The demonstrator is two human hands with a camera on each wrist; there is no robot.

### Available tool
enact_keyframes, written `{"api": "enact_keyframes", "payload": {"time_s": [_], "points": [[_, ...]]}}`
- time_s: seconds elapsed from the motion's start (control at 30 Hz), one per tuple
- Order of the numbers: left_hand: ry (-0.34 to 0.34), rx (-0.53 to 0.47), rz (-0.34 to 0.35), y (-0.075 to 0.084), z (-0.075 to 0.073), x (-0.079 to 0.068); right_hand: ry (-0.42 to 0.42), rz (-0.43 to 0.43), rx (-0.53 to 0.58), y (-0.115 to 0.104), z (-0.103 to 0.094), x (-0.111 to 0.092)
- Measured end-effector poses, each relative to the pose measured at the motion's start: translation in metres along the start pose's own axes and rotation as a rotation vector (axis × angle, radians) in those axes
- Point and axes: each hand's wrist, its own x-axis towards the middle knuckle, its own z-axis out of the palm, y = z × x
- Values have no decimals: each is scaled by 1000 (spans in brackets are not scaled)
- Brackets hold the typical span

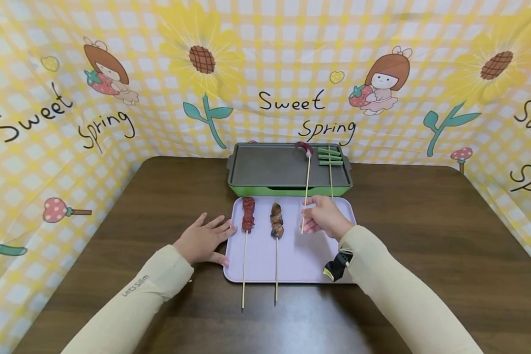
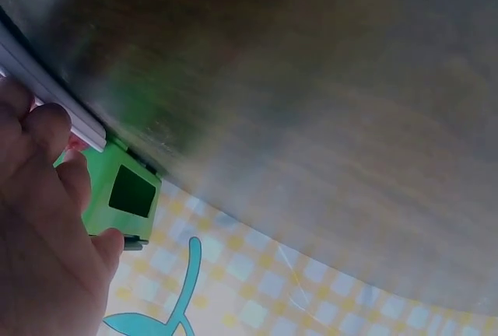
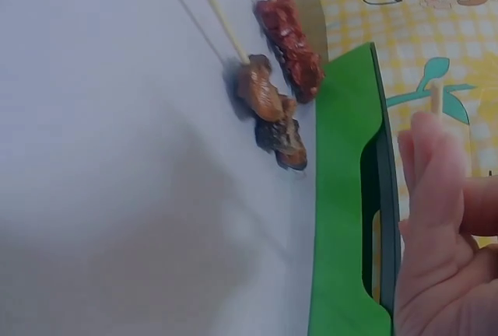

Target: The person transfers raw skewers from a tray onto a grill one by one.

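My right hand pinches the lower part of a thin wooden skewer above the lilac tray. At the skewer's far end a curled dark red piece, like a tentacle, is over the grill plate. My left hand has its fingers spread at the tray's left edge, thumb and fingertips touching the rim. On the tray lie a red meat skewer and a browner meat skewer, their sticks jutting over the front rim. In the right wrist view the held stick mostly hides behind the fingers.
The green-sided grill stands directly behind the tray. A skewer of green vegetable pieces lies at the plate's right end, its stick reaching forward. Brown wooden table surrounds everything, with a checkered cloth behind.
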Motion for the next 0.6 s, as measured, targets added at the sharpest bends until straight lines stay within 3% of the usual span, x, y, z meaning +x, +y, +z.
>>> {"api": "enact_keyframes", "payload": {"time_s": [0.17,0.2,0.6], "points": [[10,0,6,1,3,1,-5,5,8,-3,-4,4],[-3,-5,4,5,-3,0,-4,8,6,-2,-5,4],[0,-7,0,5,-7,-3,-8,23,7,-1,-6,9]]}}
